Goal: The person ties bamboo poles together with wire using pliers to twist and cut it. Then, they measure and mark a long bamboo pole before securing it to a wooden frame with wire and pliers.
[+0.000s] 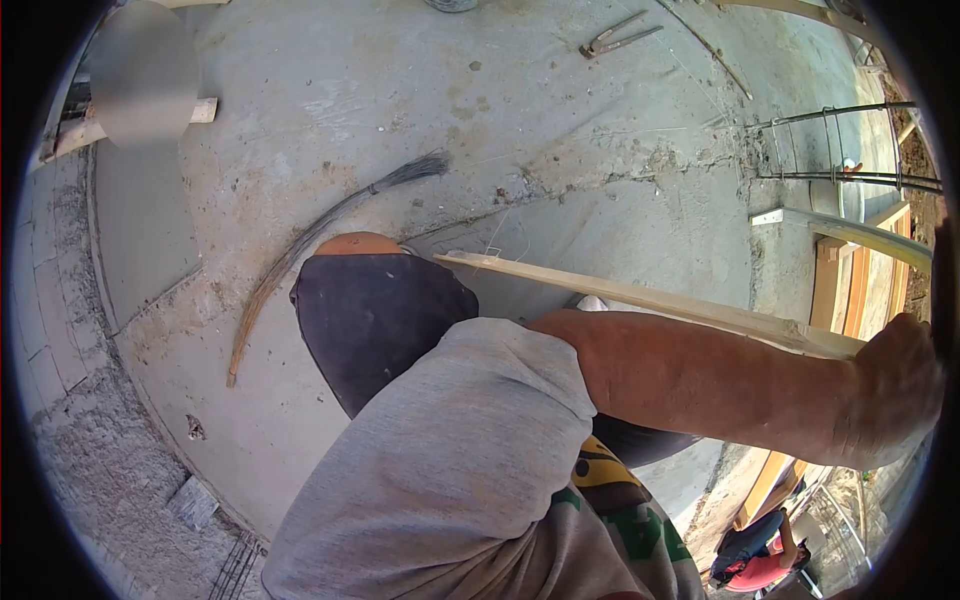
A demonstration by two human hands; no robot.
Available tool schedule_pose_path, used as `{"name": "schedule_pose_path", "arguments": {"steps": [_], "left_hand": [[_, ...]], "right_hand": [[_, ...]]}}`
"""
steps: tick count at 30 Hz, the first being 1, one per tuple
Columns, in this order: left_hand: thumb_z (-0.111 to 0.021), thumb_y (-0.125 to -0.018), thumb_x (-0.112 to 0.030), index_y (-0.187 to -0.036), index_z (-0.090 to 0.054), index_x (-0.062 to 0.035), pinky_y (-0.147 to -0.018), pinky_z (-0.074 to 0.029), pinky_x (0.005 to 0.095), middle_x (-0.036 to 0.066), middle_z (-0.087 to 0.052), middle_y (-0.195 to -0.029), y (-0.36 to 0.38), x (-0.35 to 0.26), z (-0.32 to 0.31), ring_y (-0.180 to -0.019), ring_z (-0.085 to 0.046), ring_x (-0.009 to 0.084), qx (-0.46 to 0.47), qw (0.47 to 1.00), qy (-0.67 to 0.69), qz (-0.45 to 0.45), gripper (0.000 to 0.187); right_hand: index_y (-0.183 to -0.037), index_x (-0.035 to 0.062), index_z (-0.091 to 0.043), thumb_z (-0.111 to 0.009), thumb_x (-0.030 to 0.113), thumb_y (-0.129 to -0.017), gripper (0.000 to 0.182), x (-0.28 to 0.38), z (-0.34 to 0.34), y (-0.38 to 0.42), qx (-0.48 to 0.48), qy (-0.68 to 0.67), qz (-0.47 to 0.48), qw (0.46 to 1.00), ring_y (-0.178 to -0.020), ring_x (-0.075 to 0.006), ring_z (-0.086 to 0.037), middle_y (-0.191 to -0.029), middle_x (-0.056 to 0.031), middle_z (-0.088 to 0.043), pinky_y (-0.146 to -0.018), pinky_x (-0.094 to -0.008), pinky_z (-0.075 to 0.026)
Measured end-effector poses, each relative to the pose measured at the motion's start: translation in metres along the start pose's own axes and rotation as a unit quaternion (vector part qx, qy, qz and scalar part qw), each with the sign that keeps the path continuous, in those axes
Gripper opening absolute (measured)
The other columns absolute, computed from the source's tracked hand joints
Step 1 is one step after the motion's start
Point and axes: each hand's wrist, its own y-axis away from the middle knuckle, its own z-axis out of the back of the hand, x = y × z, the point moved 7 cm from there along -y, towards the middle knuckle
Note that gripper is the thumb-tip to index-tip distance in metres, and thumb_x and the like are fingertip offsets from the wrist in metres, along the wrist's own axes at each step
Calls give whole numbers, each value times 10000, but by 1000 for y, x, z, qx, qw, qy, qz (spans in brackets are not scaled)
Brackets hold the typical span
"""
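My left arm reaches across my body to the far right, where my left hand (895,395) is closed in a fist at the edge of the view. Its fingers curl away from me, and I cannot tell what they hold. A thin wooden strip (640,296) slants from beside my bent knee toward that hand, passing behind the forearm and wrist. Left of my knee lies a curved bundle of tie wire (325,225), bound near one end and frayed there. My right hand is out of sight.
Pincers (612,40) and a thin rod (710,52) lie on the concrete floor (330,90). A rebar cage (835,150) and timber boards (850,285) stand at the right. Another person (755,555) is low at the bottom right. Wooden pieces (200,110) lie upper left, near a blurred patch.
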Motion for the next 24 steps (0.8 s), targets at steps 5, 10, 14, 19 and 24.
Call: {"name": "schedule_pose_path", "arguments": {"steps": [5,10,14,19,24], "left_hand": [[-621,-745,-157,-1012,-631,51,-599,-415,371,118,-594,-880,-2,-4,3,-739,-575,234,-4,1000,12,-14,339],[-621,-749,-152,-1022,-629,47,-592,-423,368,109,-595,-885,0,0,5,-729,-583,233,2,1000,15,-13,339],[-620,-751,-148,-1031,-628,43,-586,-429,365,103,-596,-889,5,7,10,-721,-589,232,1,1000,20,-7,339],[-640,-771,-82,-1114,-516,75,-460,-467,352,161,-558,-837,11,20,37,-562,-568,236,-109,991,73,-13,396],[-732,-752,-116,-1095,-584,-24,-684,-533,365,163,-650,-933,-16,17,48,-812,-665,320,-29,999,40,1,385]], "right_hand": [[-976,53,-652,-726,54,-751,237,10,9,-23,-7,20,23,999,-944,-215,-617,-975,-84,-654,-870,-362,-511],[-973,58,-651,-722,48,-752,232,23,52,-80,-29,82,70,994,-957,-209,-618,-983,-75,-652,-876,-361,-516],[-971,62,-650,-718,43,-752,229,30,114,-140,-73,157,115,978,-967,-204,-619,-989,-67,-651,-881,-360,-519],[-968,67,-649,-713,37,-753,226,54,250,-236,-210,246,140,936,-979,-198,-620,-997,-57,-648,-886,-359,-524],[-909,101,-689,-763,60,-705,221,85,331,-235,-325,292,96,894,-938,-205,-628,-1013,-34,-657,-839,-347,-522]]}}
